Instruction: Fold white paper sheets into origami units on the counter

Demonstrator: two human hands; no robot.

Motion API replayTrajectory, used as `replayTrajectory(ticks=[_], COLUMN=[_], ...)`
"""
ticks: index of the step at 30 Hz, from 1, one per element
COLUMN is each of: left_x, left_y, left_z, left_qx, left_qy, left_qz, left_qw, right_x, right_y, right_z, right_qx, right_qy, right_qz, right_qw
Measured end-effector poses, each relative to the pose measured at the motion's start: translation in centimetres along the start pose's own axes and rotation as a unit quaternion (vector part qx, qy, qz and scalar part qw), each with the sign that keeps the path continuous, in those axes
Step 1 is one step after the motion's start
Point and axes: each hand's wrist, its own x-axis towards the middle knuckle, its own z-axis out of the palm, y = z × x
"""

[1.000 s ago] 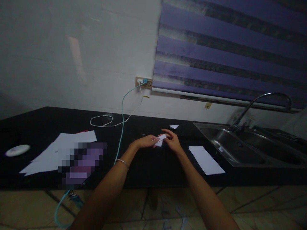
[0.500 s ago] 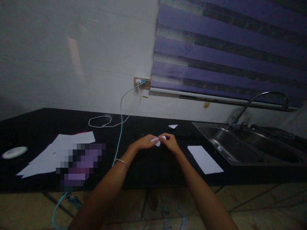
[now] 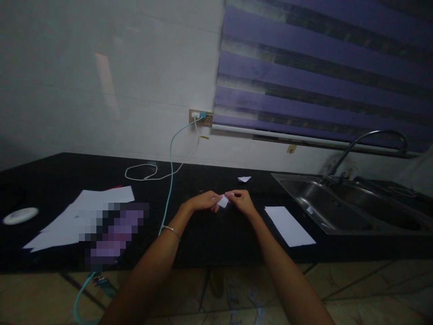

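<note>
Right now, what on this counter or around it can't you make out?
In the head camera's view:
Folded paper: its creases, too small and partly covered by the fingers.
Purple thing: its details, lost under blocky blurring.
Red thing: its full shape, partly hidden by white sheets.
Striped blind: its top, cut off by the upper edge.

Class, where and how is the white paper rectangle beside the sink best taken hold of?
Probably by the near short edge of the white paper rectangle, coming from the counter's front, fingers pinching above and below. It lies flat, so its thin edges offer the hold, and that one faces the person. The right hand is nearer, but it pinches a folded paper.
</note>
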Motion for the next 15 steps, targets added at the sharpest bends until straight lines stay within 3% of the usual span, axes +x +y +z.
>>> replayTrajectory(ticks=[5, 15], left_x=[-0.05, -0.29], left_y=[0.22, 0.06], left_z=[0.04, -0.48], left_qx=[0.005, -0.051], left_qy=[0.003, -0.052], left_qz=[-0.004, 0.005], left_qw=[1.000, 0.997], right_x=[0.16, 0.33], right_y=[0.29, 0.81], right_z=[-0.37, -0.80], right_qx=[-0.019, -0.046], right_qy=[-0.013, 0.019], right_qz=[-0.017, -0.042], right_qw=[1.000, 0.998])
